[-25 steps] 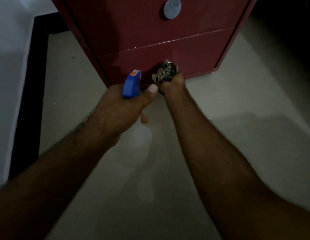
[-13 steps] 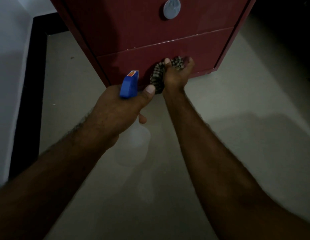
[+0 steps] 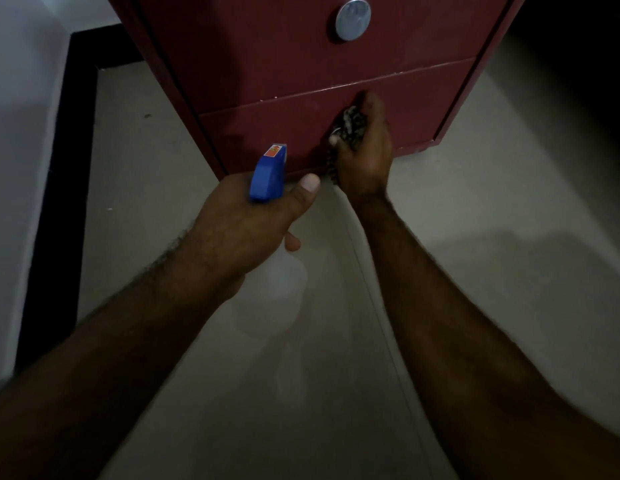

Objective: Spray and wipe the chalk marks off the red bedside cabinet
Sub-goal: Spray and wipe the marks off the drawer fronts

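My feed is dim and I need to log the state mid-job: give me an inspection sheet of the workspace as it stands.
Surface: red bedside cabinet, two drawer fronts; no chalk marks can be made out in this dim light.
Job's things: clear spray bottle with blue trigger head, nozzle aimed at the lower drawer front; bunched black-and-white patterned cloth pressed on that drawer.
Clutter: nothing seen.
Hands: left hand grips the bottle; right hand clutches the cloth against the drawer.
Cables: nothing seen.
Surroundings: pale tiled floor, white wall with black skirting on the left, round silver knob on the upper drawer.
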Tool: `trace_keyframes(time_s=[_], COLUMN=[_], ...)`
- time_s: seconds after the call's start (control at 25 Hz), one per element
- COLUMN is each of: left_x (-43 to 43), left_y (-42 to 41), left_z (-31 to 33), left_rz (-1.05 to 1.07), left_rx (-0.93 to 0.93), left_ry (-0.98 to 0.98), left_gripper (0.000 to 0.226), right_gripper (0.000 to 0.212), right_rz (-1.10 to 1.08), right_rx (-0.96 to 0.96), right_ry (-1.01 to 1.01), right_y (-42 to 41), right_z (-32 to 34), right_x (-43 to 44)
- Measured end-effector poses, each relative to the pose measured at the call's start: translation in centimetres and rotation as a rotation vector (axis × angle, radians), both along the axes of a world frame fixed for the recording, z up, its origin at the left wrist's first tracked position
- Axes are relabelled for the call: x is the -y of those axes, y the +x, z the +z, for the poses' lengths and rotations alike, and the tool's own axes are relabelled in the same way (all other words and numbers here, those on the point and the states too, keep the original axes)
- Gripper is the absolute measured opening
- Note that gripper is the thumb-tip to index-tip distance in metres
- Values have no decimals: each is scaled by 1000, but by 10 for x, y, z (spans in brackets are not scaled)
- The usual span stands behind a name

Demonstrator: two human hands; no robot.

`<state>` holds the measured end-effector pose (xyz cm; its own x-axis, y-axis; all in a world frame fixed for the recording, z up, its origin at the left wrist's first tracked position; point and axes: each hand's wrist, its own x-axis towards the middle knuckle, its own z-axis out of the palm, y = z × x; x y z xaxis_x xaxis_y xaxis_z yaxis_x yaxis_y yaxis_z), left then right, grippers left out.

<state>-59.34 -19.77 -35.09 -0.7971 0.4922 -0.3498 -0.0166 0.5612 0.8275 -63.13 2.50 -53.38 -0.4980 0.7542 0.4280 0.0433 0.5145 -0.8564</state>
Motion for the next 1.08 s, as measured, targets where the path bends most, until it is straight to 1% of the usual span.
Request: trace_keyframes(time_s=[0.04,0.12,0.2,0.28,0.32,0.36,0.4,0.44,0.52,0.56,0.64,0.68,0.72,0.8,0.84,0.88,0.96,1.04,1.08], left_x=[0,0,-1,-1,-1,-1,-2,-3,-2,-2,-3,-3,-4,-2,-1,0,1,0,0], left_y=[-1,-1,-1,-3,-3,-2,-1,0,1,1,0,0,0,1,1,1,0,-1,-1], left_z=[-1,-2,-3,-4,-4,-4,-3,-2,-2,-2,-1,-1,-2,-2,-2,-2,-1,0,0], left_rz=[-5,-15,-9,-2,-1,-2,-6,-11,-21,-23,-11,-2,6,8,6,3,-2,3,9], left_rx=[0,2,1,7,11,15,17,18,16,15,9,4,0,2,7,10,10,8,6], left_ry=[0,6,15,14,11,10,14,20,24,26,31,27,20,6,5,8,7,6,11], left_gripper=[23,21,21,23,24,23,23,22,22,21,19,20,21,23,23,22,21,22,22], right_gripper=[79,82,73,60,56,57,64,75,93,96,90,84,77,67,64,66,67,59,59], right_rz=[5,-18,-68,-95,-111,-117,-130,-126,-113,-126,-168,-171,-168,-132,-102,-77,-29,40,90], right_rx=[-25,-67,-170,-301,-340,-363,-339,-325,-236,-184,-158,-199,-267,-435,-474,-430,-287,-377,-413], right_ry=[-24,-176,-418,-714,-806,-854,-852,-835,-714,-667,-638,-683,-795,-1096,-1207,-1294,-1337,-1401,-1370], right_y=[-3,-7,-9,-12,-14,-16,-16,-16,-16,-17,-20,-21,-21,-24,-24,-23,-22,-16,-14], right_z=[-1,-5,-7,-6,-2,0,1,0,-3,-2,5,9,12,11,11,6,-3,-18,-19], right_x=[0,2,5,12,16,19,19,18,16,17,21,21,22,18,15,12,14,25,26])
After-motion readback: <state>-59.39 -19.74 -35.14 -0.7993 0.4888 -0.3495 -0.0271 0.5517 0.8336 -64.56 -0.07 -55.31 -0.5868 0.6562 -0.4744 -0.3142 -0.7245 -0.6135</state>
